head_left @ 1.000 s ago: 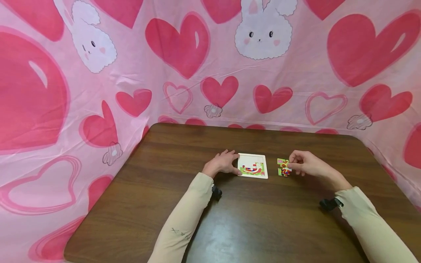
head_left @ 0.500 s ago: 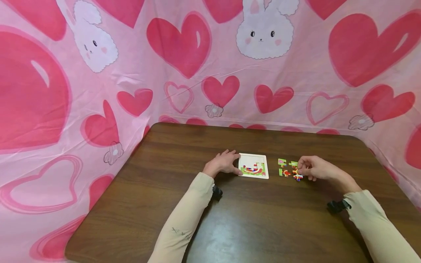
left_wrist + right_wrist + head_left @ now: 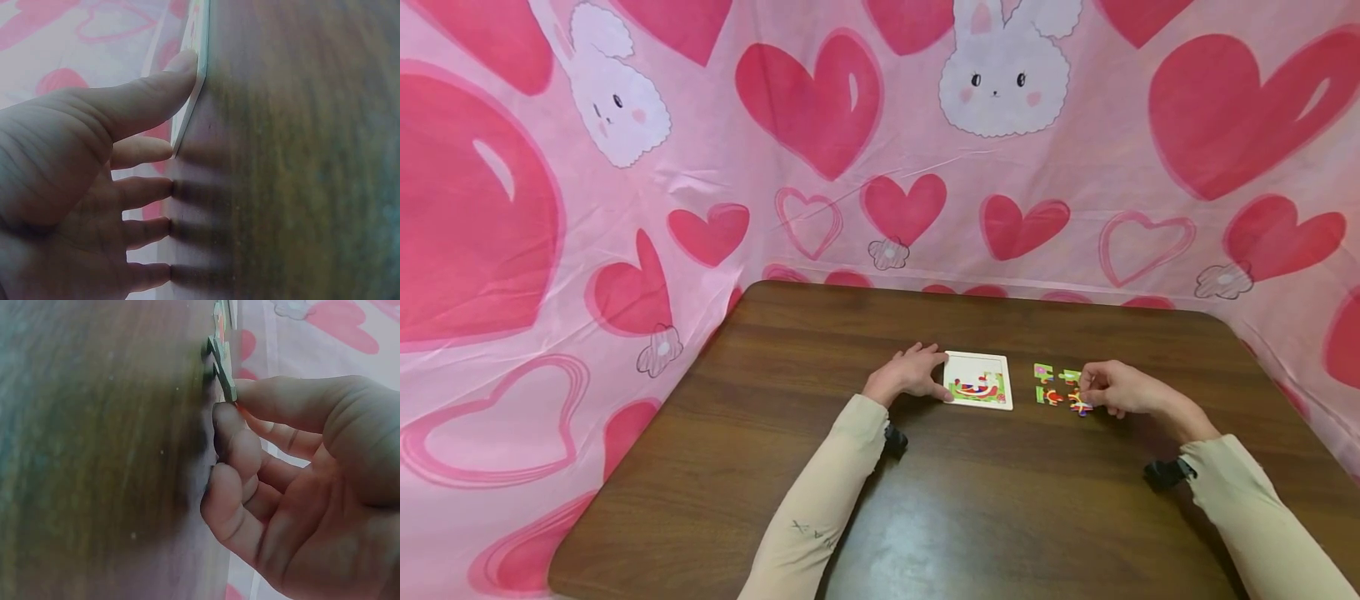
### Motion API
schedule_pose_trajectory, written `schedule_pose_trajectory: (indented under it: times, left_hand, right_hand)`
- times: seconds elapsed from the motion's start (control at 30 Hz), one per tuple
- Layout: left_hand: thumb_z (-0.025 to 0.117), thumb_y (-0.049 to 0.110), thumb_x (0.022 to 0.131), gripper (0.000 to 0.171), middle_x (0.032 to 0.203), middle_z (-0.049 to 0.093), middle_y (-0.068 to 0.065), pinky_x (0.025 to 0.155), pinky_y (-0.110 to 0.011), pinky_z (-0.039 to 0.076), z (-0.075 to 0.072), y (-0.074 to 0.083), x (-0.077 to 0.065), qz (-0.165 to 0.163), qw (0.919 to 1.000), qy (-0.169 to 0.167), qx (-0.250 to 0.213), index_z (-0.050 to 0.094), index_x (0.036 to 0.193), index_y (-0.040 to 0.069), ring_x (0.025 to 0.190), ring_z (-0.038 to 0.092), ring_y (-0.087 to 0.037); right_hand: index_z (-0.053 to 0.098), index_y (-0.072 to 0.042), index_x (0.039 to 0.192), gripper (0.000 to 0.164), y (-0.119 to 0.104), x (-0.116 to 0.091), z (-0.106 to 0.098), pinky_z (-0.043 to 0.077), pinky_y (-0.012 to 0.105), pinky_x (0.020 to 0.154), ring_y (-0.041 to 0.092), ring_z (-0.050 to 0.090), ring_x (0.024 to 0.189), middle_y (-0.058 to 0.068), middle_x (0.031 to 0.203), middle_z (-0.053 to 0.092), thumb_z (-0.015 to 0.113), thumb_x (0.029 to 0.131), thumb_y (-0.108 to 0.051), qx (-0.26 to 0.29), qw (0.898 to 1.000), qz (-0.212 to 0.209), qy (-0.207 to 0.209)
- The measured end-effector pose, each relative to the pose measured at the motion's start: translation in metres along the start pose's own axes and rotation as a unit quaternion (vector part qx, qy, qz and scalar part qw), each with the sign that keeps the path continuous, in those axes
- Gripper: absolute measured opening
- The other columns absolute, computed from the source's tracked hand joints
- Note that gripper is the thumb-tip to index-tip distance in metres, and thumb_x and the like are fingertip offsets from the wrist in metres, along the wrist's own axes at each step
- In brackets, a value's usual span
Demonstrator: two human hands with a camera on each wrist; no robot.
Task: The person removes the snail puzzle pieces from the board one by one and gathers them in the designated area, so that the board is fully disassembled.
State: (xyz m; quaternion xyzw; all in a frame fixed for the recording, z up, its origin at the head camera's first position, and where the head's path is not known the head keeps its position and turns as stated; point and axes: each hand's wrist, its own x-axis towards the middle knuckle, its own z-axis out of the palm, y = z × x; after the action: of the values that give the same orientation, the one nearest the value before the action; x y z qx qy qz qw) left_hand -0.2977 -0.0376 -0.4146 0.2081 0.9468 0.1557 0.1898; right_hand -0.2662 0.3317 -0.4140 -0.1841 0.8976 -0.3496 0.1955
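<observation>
A white square puzzle tray (image 3: pixel 1010 385) lies on the table, its near part filled with coloured pieces and its far part bare. My left hand (image 3: pixel 913 371) steadies its left side with spread, fairly straight fingers. In the left wrist view the thumb (image 3: pixel 153 94) overlaps the tray's corner (image 3: pixel 201 56), and the other fingertips reach the tabletop. To the right, my right hand (image 3: pixel 1126 390) pinches a multicoloured jigsaw piece (image 3: pixel 1079 407) between thumb and fingers. That piece (image 3: pixel 224 372) stands tilted, close over the wood in the right wrist view, with the other fingers curled below.
Several loose jigsaw pieces (image 3: pixel 1043 372) lie between the tray and my right hand, green, red and yellow. The brown wooden table (image 3: pixel 970 500) has rounded corners. Pink cloth with hearts and rabbits (image 3: pixel 910 125) hangs behind and beside it.
My right hand has moved right with the pinched piece, away from the other loose pieces, which now show separately. In the last half second it hardly moves. My left hand stays at the tray.
</observation>
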Motion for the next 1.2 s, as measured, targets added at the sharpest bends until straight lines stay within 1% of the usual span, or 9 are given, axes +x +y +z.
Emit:
schedule_pose_trajectory:
  times: [0.17,0.23,0.33,0.47,0.6,0.77,0.93,1.13,1.2]
  left_hand:
    - [0.072,0.049,0.085,0.078,0.165,0.023,-0.002,0.123,-0.052,0.012,0.0,0.0,0.0,0.001,1.0,-0.001,0.0,0.039,0.151,0.024,0.154,0.012,-0.027]
    - [0.072,0.049,0.085,0.078,0.164,0.023,-0.003,0.123,-0.053,0.013,-0.001,0.0,0.0,0.004,1.0,-0.002,0.003,0.039,0.151,0.024,0.154,0.013,-0.028]
    - [0.072,0.049,0.085,0.078,0.164,0.024,-0.003,0.122,-0.054,0.015,-0.002,0.0,0.0,0.006,0.9999,-0.001,0.014,0.039,0.151,0.023,0.153,0.014,-0.03]
    - [0.072,0.051,0.085,0.079,0.164,0.024,-0.003,0.122,-0.054,0.017,-0.003,0.0,0.0,0.006,0.9997,0.002,0.025,0.039,0.151,0.024,0.153,0.015,-0.03]
    - [0.072,0.051,0.085,0.078,0.164,0.023,-0.003,0.122,-0.053,0.016,-0.002,0.0,0.0,0.004,0.9998,-0.001,0.021,0.039,0.151,0.024,0.153,0.014,-0.029]
    - [0.072,0.05,0.085,0.078,0.164,0.023,-0.003,0.123,-0.053,0.015,-0.002,0.001,0.0,0.001,0.9999,-0.002,0.017,0.039,0.151,0.024,0.154,0.014,-0.029]
    - [0.072,0.049,0.085,0.078,0.164,0.023,-0.004,0.122,-0.054,0.015,-0.002,0.001,-0.001,0.003,0.9999,0.0,0.013,0.04,0.151,0.024,0.153,0.014,-0.029]
    - [0.073,0.049,0.085,0.078,0.164,0.024,-0.004,0.123,-0.053,0.015,-0.002,0.002,-0.001,0.004,0.9999,0.002,0.016,0.04,0.151,0.023,0.153,0.015,-0.029]
    - [0.073,0.049,0.085,0.079,0.164,0.024,-0.004,0.123,-0.053,0.015,-0.002,0.002,-0.001,0.003,0.9999,0.002,0.015,0.039,0.152,0.023,0.153,0.014,-0.029]
  right_hand:
    - [0.055,-0.002,0.089,0.007,0.001,0.0,0.001,0.042,0.023,0.043,0.009,0.046,0.049,0.005,0.071,0.057,0.062,0.089,0.0,-0.002,1.0,0.016,-0.004]
    - [0.055,-0.003,0.087,0.008,0.0,0.001,0.001,0.041,0.023,0.043,0.009,0.045,0.048,0.004,0.069,0.056,0.062,0.09,-0.001,-0.018,1.0,0.021,0.003]
    - [0.054,-0.006,0.083,0.01,-0.005,0.003,0.003,0.039,0.022,0.042,0.009,0.044,0.046,0.0,0.066,0.052,0.062,0.089,-0.003,-0.061,0.998,0.024,0.022]
    - [0.053,-0.01,0.078,0.013,-0.016,0.007,0.004,0.038,0.024,0.044,0.011,0.046,0.049,-0.003,0.063,0.049,0.061,0.084,-0.002,-0.136,0.989,0.019,0.046]
    - [0.055,-0.012,0.079,0.012,-0.029,0.012,0.006,0.039,0.027,0.048,0.012,0.047,0.053,-0.004,0.063,0.05,0.064,0.085,-0.006,-0.17,0.983,0.001,0.065]
    - [0.059,-0.013,0.083,0.011,-0.041,0.02,0.012,0.04,0.027,0.052,0.011,0.049,0.057,-0.004,0.068,0.057,0.069,0.087,-0.013,-0.165,0.983,-0.015,0.083]
    - [0.062,-0.013,0.087,0.01,-0.048,0.028,0.016,0.042,0.027,0.056,0.011,0.051,0.061,-0.003,0.074,0.062,0.071,0.088,-0.017,-0.153,0.984,-0.024,0.086]
    - [0.063,-0.009,0.094,0.009,-0.055,0.035,0.018,0.047,0.027,0.052,0.013,0.056,0.054,-0.001,0.071,0.061,0.069,0.09,-0.016,-0.122,0.989,-0.036,0.079]
    - [0.063,-0.008,0.097,0.012,-0.057,0.038,0.02,0.046,0.026,0.051,0.012,0.055,0.054,-0.001,0.07,0.06,0.069,0.09,-0.015,-0.126,0.988,-0.044,0.08]
